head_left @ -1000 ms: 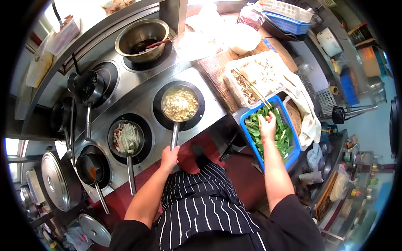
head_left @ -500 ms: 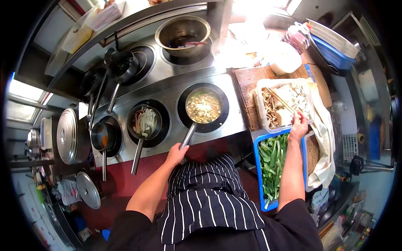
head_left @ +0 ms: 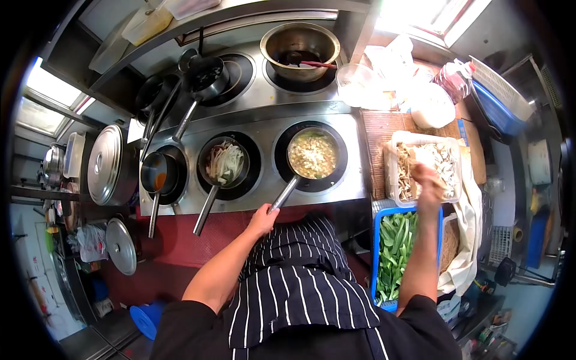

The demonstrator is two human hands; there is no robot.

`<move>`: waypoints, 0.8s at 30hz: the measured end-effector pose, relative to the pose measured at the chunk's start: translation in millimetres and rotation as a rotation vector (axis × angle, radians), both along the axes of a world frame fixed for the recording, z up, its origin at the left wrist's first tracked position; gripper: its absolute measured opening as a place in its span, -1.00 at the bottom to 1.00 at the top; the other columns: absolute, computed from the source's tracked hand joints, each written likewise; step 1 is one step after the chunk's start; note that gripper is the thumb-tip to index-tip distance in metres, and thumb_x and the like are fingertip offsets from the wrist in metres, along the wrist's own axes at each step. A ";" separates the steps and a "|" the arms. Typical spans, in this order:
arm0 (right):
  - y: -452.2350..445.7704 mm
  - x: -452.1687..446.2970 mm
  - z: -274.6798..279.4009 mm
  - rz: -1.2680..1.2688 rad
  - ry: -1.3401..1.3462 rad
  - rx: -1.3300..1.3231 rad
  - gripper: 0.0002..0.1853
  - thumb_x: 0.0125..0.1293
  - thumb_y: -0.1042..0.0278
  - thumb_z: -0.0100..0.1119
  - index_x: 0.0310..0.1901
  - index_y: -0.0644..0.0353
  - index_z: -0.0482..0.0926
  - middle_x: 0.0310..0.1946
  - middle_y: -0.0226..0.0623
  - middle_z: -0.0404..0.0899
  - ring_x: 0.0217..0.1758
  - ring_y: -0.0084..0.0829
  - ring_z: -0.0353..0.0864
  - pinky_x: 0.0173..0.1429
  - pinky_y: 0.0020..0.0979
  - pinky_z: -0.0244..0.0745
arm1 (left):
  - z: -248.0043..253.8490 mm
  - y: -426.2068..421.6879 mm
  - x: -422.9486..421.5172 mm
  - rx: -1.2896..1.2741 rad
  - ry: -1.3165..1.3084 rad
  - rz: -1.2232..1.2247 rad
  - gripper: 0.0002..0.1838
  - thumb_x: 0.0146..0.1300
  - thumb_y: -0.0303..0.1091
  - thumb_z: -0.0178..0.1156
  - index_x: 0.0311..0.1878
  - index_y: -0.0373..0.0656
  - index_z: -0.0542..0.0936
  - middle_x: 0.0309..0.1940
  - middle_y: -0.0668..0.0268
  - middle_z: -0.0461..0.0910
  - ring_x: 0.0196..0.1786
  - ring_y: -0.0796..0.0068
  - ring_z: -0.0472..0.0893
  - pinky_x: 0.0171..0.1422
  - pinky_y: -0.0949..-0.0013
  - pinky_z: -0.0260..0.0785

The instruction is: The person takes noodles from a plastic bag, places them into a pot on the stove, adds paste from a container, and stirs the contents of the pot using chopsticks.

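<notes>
My left hand (head_left: 263,220) is closed round the metal handle of a pan (head_left: 312,153) that holds pale chopped food in liquid on the right front burner. My right hand (head_left: 427,180), smeared by motion, is over the front part of a clear plastic tub (head_left: 393,174) of sliced mushrooms. Its fingers and anything between them are too blurred to make out. Below that tub, a blue basket (head_left: 375,252) holds green leaves (head_left: 396,246), with my right forearm over its right side. A second pan (head_left: 224,162) with sliced white and reddish food sits on the middle burner.
A small pan (head_left: 159,172) with orange liquid stands on the left burner. Behind are dark pans (head_left: 207,78) and a large metal bowl (head_left: 300,51). A lidded pot (head_left: 105,165) stands far left. A white cloth (head_left: 470,240) hangs beside the basket.
The view has shifted, so the stove and tubs appear elsewhere in frame. My right hand has moved from the leaves to the mushroom tub. My left hand keeps hold of the pan handle.
</notes>
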State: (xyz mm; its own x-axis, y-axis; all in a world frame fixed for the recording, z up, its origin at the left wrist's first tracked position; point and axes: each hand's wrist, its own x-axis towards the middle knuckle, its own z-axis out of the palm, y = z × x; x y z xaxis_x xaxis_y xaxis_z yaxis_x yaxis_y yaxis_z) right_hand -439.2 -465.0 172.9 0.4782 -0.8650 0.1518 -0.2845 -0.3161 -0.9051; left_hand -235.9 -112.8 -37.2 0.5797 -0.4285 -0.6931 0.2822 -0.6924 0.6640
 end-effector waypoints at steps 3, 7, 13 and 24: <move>50.3 50.4 -47.9 0.382 0.119 0.013 -0.82 0.41 0.38 0.15 -0.08 0.24 0.67 -0.24 -0.26 0.71 -0.17 -0.52 0.67 -0.11 -0.40 0.59 | -0.3 0.4 0.5 0.002 -0.015 -0.007 -0.52 0.29 -0.06 0.18 0.10 -0.25 0.49 -0.43 0.20 0.59 -0.57 0.41 0.58 -0.46 0.31 0.45; 87.6 102.7 -100.0 0.591 0.166 -0.198 -0.87 0.30 0.48 0.22 -0.13 0.25 0.65 -0.24 -0.13 0.67 -0.19 -0.26 0.70 -0.11 -0.36 0.57 | -1.9 4.9 -0.2 -0.012 -0.023 -0.036 -0.54 0.30 -0.07 0.15 0.10 -0.23 0.49 -0.45 0.19 0.59 -0.58 0.40 0.59 -0.45 0.28 0.47; 54.9 116.2 -120.4 0.343 0.110 -0.147 -0.85 0.35 0.45 0.18 -0.10 0.24 0.66 -0.25 -0.12 0.69 -0.20 -0.32 0.69 -0.08 -0.41 0.53 | -2.4 7.5 4.1 -0.038 -0.061 -0.127 -0.61 0.33 -0.07 0.13 -0.03 -0.25 0.50 -0.53 0.14 0.57 -0.56 0.29 0.60 -0.42 0.20 0.43; 74.7 90.5 -135.1 0.286 -0.096 0.302 -0.77 0.45 0.40 0.10 0.04 0.27 0.62 -0.28 -0.36 0.66 -0.26 -0.58 0.62 -0.15 -0.51 0.56 | -23.7 7.1 8.8 -0.031 0.014 -0.157 -0.61 0.37 -0.11 0.10 0.10 -0.19 0.46 -0.54 0.29 0.48 -0.62 0.49 0.46 -0.56 0.37 0.36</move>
State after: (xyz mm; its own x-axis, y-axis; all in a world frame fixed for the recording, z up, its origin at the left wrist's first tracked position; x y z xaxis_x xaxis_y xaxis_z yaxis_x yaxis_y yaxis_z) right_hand -348.7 -390.3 37.8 0.7013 -0.7121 -0.0332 -0.1344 -0.0863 -0.9872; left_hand -227.1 -105.7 -60.8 0.4943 -0.5345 -0.6855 0.1811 -0.7080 0.6826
